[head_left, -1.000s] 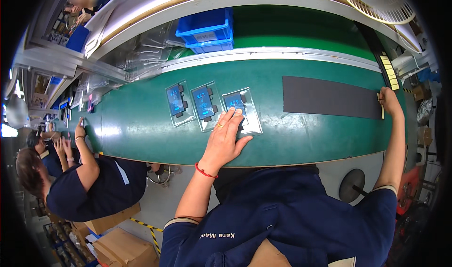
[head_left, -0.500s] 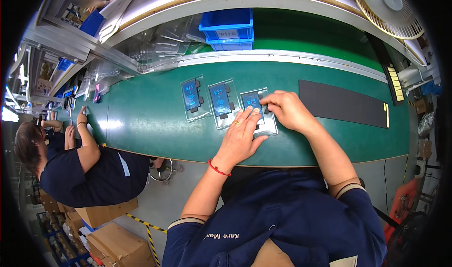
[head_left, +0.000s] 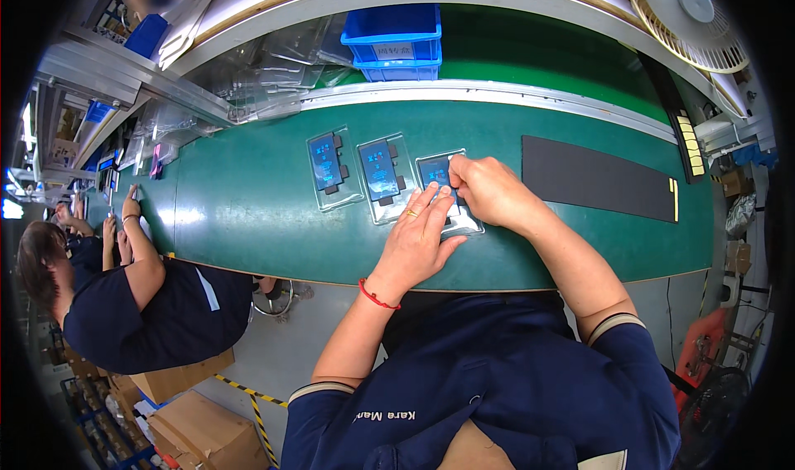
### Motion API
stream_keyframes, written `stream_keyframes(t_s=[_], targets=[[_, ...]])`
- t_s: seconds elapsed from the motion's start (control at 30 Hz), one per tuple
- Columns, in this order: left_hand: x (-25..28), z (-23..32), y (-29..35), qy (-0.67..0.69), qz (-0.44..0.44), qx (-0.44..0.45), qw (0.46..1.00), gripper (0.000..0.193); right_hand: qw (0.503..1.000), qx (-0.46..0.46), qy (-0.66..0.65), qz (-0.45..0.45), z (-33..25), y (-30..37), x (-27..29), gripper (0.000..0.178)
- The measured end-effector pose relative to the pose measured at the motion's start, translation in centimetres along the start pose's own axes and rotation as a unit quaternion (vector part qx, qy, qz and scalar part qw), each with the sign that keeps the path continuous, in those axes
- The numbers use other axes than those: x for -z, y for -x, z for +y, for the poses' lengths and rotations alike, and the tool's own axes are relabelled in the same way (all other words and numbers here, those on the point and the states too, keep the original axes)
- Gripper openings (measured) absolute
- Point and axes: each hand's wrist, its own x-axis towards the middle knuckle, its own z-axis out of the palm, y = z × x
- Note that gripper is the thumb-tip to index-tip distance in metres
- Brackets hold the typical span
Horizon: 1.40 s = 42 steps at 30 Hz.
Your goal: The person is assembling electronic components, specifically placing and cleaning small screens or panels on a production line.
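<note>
Three clear plastic trays stand in a row on the green table, each with a flat dark rectangular piece with a bluish face and small black tabs; I cannot tell its exact kind. My left hand [head_left: 414, 242] lies on the lower part of the rightmost piece [head_left: 432, 171], fingers stretched out, thumb over the edge of its tray [head_left: 473, 225]. At that piece's upper right corner my right hand [head_left: 497, 192] is closed in a pinch; what its fingertips hold is hidden. The middle piece [head_left: 379, 170] and the left piece [head_left: 325, 162] lie untouched.
A long black mat [head_left: 596, 176] lies to the right on the table. Stacked blue bins [head_left: 392, 43] and clear plastic trays [head_left: 281, 56] stand behind the metal rail. A fan [head_left: 691, 10] is at the upper right. A co-worker [head_left: 157, 304] sits to the left.
My right hand has moved up along the rightmost piece to its upper right corner, its fingers now pinched together. My left hand stays on the piece. The whole view has shifted slightly.
</note>
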Motion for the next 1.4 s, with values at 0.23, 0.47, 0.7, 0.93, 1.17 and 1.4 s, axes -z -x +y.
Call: stream_keyframes(t_s=[0.23, 0.47, 0.7, 0.93, 1.17, 1.4], targets=[[0.2, 0.6, -0.2, 0.008, -0.006, 0.01, 1.0, 0.063, 0.996, 0.002, 0.081, 0.036, -0.6, 1.4, -0.8, 0.019], [0.3, 0.3, 0.1, 0.005, 0.01, -0.003, 1.0, 0.059, 0.974, 0.094, 0.006, 0.207, 0.5, 3.9, -2.7, 0.025], [1.7, -0.5, -1.6, 0.015, -0.016, 0.006, 1.0, 0.052, 0.955, 0.131, 0.053, 0.259, 1.2, 5.2, -3.8, 0.021], [2.3, 1.2, -0.7, -0.023, 0.076, 0.033, 0.996, 0.042, 0.956, 0.15, 0.067, 0.242, 0.6, 5.3, -3.4, 0.03], [12.2, 11.4, -0.7, 0.343, 0.147, -0.252, 0.893, 0.008, 0.963, 0.127, 0.096, 0.218, 0.3, 5.1, -3.1, 0.046], [15.3, 14.0, -3.3, 0.556, 0.049, -0.236, 0.795, 0.036, 0.956, 0.108, 0.109, 0.249, 0.7, 4.3, -3.7, 0.043]])
